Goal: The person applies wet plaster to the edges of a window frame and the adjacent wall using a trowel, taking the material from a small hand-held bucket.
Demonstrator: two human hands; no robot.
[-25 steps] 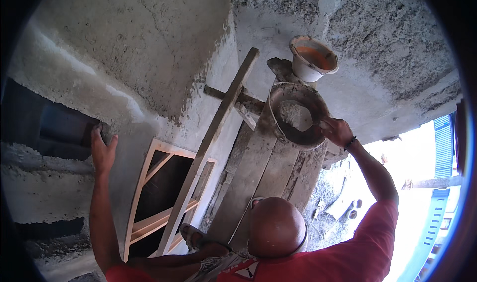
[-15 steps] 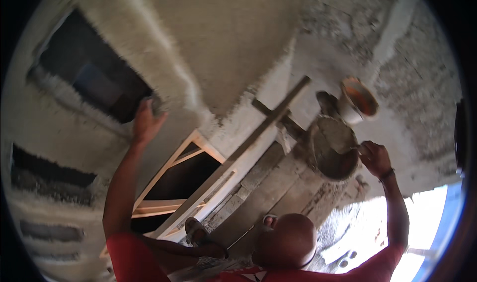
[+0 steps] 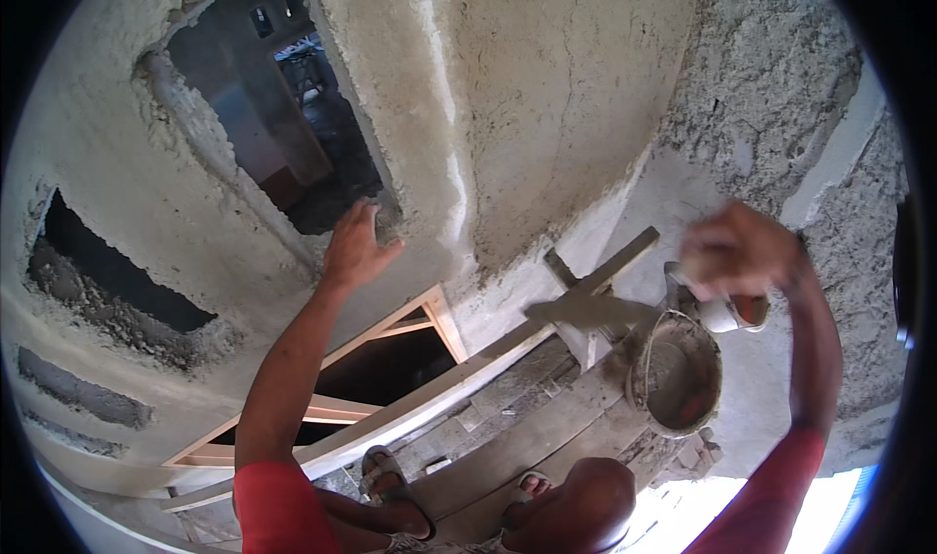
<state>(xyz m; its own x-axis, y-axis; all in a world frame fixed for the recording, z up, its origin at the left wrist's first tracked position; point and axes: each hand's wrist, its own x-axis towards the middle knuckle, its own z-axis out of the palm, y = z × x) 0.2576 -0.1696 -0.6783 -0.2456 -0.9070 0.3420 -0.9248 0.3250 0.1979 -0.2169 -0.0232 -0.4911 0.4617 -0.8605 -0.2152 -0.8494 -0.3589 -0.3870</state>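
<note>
My right hand (image 3: 747,251), blurred by motion, grips a trowel whose mortar-grey blade (image 3: 593,310) points left, over the crossed wooden pieces. The trowel's handle is mostly hidden by the hand and blur. Just below the blade stands a round bucket (image 3: 715,388) with wet grey mortar inside. A smaller white bucket (image 3: 717,316) is partly covered by my right hand. My left hand (image 3: 359,248) is open, its fingers spread at the lower right corner of a rectangular wall opening (image 3: 293,178). It holds nothing.
Below the opening lies a light wooden frame (image 3: 439,325) beside a long batten (image 3: 488,361). My sandalled feet (image 3: 383,471) rest near worn planks (image 3: 547,412). The plastered wall (image 3: 547,95) meets a rough wall (image 3: 761,76) at right. Another gap (image 3: 117,271) is on the left.
My right hand has risen from the mortar bucket, and the trowel blade has swung out leftward. My left hand stays by the opening's corner. The whole view has shifted.
</note>
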